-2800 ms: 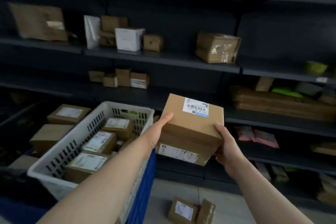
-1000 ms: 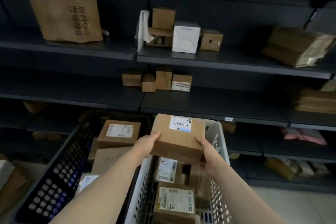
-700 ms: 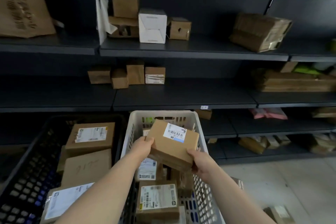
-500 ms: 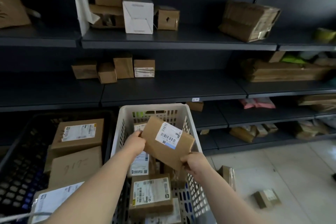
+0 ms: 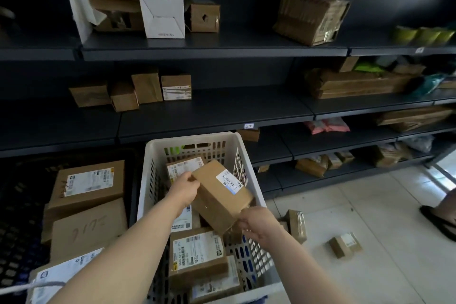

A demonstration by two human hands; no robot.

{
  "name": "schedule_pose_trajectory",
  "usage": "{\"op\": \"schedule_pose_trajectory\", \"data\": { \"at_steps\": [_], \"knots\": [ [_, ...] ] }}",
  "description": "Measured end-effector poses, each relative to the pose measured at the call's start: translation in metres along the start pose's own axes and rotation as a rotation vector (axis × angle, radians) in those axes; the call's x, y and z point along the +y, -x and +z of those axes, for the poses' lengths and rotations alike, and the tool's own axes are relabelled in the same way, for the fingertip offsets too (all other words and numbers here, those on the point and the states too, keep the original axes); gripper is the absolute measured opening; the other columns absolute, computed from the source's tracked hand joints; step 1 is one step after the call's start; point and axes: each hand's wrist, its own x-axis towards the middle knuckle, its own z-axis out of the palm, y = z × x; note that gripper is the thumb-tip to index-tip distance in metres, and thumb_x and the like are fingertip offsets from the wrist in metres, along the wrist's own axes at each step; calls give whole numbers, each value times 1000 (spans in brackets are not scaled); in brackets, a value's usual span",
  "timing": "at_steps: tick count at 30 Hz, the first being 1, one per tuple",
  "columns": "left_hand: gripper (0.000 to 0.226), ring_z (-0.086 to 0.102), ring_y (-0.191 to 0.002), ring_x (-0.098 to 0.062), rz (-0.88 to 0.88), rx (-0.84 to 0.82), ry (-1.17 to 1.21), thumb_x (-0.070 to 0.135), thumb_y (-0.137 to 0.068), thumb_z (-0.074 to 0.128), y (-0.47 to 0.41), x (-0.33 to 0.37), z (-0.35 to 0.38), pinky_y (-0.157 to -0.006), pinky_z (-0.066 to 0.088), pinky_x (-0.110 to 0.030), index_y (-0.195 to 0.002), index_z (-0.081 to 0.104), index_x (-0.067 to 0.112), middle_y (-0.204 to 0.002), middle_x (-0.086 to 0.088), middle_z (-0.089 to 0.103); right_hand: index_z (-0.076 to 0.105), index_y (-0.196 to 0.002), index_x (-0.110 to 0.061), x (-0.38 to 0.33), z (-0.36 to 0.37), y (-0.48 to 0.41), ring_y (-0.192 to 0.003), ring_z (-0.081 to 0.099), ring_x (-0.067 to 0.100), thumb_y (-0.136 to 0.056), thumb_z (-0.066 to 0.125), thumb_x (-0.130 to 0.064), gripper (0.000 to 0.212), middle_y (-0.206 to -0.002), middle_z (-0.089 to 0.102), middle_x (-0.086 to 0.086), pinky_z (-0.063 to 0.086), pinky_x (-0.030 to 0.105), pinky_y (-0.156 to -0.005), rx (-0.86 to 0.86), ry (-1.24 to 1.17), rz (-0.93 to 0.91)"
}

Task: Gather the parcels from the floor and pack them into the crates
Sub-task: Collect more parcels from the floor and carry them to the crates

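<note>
A brown cardboard parcel [image 5: 218, 198] with a white barcode label hangs tilted inside the white plastic crate [image 5: 192, 142]. My left hand [image 5: 183, 189] grips its upper left end. At its lower right corner my right hand [image 5: 257, 224] holds it with curled fingers. Several labelled parcels lie in the white crate below, one large one [image 5: 197, 253] at the front. A black crate [image 5: 17, 217] to the left holds more parcels [image 5: 86, 186]. Two small parcels lie on the floor: one [image 5: 296, 226] by the crate's right wall, another [image 5: 345, 244] farther right.
Dark metal shelving [image 5: 222, 111] with boxes and packets runs across the back, close behind the crates. Pale tiled floor [image 5: 370, 217] opens to the right. Another person's foot in a dark sandal [image 5: 441, 218] stands at the right edge.
Both hands have lowered the parcel from chest height down into the white crate, tipping it so its right end points down. The view has swung right, showing more floor.
</note>
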Motion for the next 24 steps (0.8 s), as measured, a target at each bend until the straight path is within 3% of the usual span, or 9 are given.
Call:
{"op": "schedule_pose_trajectory", "data": {
  "at_steps": [3, 6, 9, 12, 14, 18, 20, 24],
  "knots": [
    [35, 55, -107, -20, 42, 30, -1, 24, -100, 48, 19, 2, 5, -87, 45, -33, -132, 53, 11, -122, -3, 58, 68, -100, -12, 0, -1, 17, -72, 59, 16, -89, 59, -10, 15, -81, 65, 5, 54, 35, -71, 48, -47, -65],
    [31, 50, -104, -15, 118, -20, -12, 25, -101, 47, 41, 11, 10, -87, 41, -31, -129, 55, 15, -121, 1, 55, 67, -89, -16, 3, -3, 42, -91, 67, 23, -93, 57, -12, 12, -97, 70, 12, 55, 39, -87, 140, -99, -94],
    [23, 61, -97, -22, 177, -89, -9, 28, -101, 45, 69, 20, 20, -85, 48, -38, -110, 64, 18, -106, -1, 65, 69, -100, -13, 13, -13, 68, -86, 68, 24, -93, 57, -13, 13, -94, 72, 11, 56, 37, -78, 207, -149, -138],
    [22, 64, -90, -22, 204, -190, 19, 28, -102, 45, 93, 27, 39, -76, 50, -33, -98, 66, 19, -97, -2, 67, 68, -101, -17, 24, -32, 93, -89, 67, 22, -94, 56, -16, 14, -94, 71, 7, 59, 38, -83, 284, -164, -166],
    [23, 63, -87, -18, 221, -261, 35, 25, -101, 45, 109, 31, 55, -79, 51, -33, -97, 66, 17, -95, -2, 66, 68, -95, -17, 37, -49, 105, -85, 66, 18, -95, 56, -14, 13, -92, 70, 5, 58, 31, -75, 337, -225, -170],
    [23, 60, -81, -15, 236, -402, 76, 18, -102, 43, 143, 38, 93, -70, 47, -25, -98, 64, 11, -93, -5, 64, 72, -105, -10, 74, -89, 126, -86, 65, 24, -90, 59, -11, 20, -94, 71, 9, 55, 38, -76, 433, -372, -157],
    [21, 60, -82, -16, 241, -456, 70, 16, -102, 43, 156, 43, 117, -71, 47, -27, -95, 63, 13, -94, -6, 64, 72, -102, -10, 91, -113, 137, -85, 62, 23, -89, 58, -8, 19, -91, 69, 7, 50, 34, -70, 456, -409, -163],
    [20, 59, -77, -16, 243, -517, 38, 15, -100, 46, 182, 56, 177, -68, 48, -28, -91, 63, 13, -89, -6, 64, 68, -98, -11, 119, -170, 153, -68, 54, 16, -93, 54, -5, 16, -76, 61, 4, 42, 26, -60, 503, -555, -162]
  ]
}}
